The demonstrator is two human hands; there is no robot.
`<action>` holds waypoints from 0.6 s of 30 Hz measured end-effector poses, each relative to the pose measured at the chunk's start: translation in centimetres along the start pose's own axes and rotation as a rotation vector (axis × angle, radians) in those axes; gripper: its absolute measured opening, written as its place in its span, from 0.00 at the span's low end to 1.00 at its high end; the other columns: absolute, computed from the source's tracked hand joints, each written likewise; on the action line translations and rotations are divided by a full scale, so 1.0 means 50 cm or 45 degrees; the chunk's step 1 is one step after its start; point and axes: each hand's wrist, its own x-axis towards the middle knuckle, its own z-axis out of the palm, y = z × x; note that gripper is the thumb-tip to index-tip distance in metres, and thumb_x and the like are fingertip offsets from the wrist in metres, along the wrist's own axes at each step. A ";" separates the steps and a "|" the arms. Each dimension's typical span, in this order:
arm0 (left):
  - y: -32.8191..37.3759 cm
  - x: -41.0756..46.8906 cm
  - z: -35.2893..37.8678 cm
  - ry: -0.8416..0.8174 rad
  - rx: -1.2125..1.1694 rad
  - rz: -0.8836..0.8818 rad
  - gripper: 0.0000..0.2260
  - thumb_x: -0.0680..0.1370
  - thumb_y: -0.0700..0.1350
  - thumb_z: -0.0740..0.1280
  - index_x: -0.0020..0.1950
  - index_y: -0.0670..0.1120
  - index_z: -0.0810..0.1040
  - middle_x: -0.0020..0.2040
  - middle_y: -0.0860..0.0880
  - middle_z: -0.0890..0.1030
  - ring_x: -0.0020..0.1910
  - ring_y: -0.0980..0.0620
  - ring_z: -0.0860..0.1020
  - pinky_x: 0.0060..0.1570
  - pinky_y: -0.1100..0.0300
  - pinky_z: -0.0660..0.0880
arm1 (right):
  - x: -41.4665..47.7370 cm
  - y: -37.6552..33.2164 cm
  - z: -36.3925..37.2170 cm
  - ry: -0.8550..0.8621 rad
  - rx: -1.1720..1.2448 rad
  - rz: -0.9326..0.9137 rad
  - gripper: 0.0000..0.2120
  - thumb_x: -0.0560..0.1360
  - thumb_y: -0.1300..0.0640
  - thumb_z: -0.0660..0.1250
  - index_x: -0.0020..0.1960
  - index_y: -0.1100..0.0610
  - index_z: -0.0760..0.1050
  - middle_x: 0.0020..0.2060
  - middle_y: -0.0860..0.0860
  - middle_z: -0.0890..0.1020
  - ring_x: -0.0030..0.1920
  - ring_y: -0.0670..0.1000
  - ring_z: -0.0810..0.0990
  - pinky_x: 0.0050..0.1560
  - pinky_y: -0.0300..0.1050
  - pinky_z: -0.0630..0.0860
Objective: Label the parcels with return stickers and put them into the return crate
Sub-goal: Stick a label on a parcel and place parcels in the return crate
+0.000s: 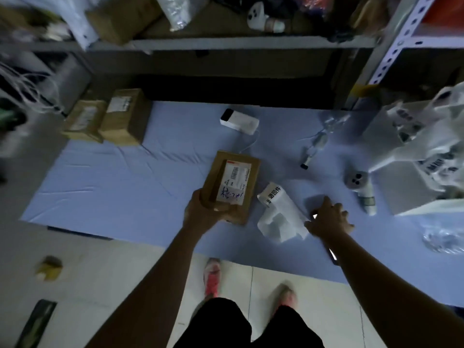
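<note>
A brown cardboard parcel (pixel 232 184) with a white shipping label and blue handwriting is above the blue sheet (pixel 125 187). My left hand (pixel 203 212) grips its near end. Just right of it lies a strip of white return stickers (pixel 278 214) with black printed characters. My right hand (pixel 329 217) hovers over the sheet at the strip's right edge, fingers spread, a dark pen-like object with a bright tip partly hidden under it. I cannot tell if the hand holds it. Two more brown parcels (pixel 125 116), (pixel 84 121) sit at the sheet's far left corner.
A white power bank (pixel 239 121) with a cable lies at the back of the sheet. A marker (pixel 306 163), clear plastic wrap, a small grey device (pixel 356 180) and white printed bags (pixel 426 151) crowd the right. Metal shelving (pixel 226 43) runs along the back. My feet stand on floor tiles.
</note>
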 end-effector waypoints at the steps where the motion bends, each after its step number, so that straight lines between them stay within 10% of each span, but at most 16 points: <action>1: 0.000 -0.010 0.001 0.020 0.007 -0.012 0.46 0.54 0.67 0.83 0.68 0.56 0.72 0.57 0.58 0.83 0.54 0.52 0.82 0.54 0.51 0.82 | 0.005 0.006 0.003 0.004 -0.013 0.012 0.45 0.71 0.47 0.76 0.78 0.54 0.53 0.70 0.59 0.66 0.71 0.63 0.66 0.65 0.63 0.69; 18: -0.023 -0.043 0.022 0.048 -0.304 -0.012 0.38 0.55 0.56 0.86 0.57 0.58 0.69 0.52 0.57 0.83 0.50 0.57 0.82 0.45 0.57 0.83 | 0.028 0.032 -0.027 0.105 0.078 -0.004 0.42 0.62 0.40 0.80 0.69 0.56 0.72 0.59 0.59 0.80 0.60 0.61 0.79 0.55 0.53 0.78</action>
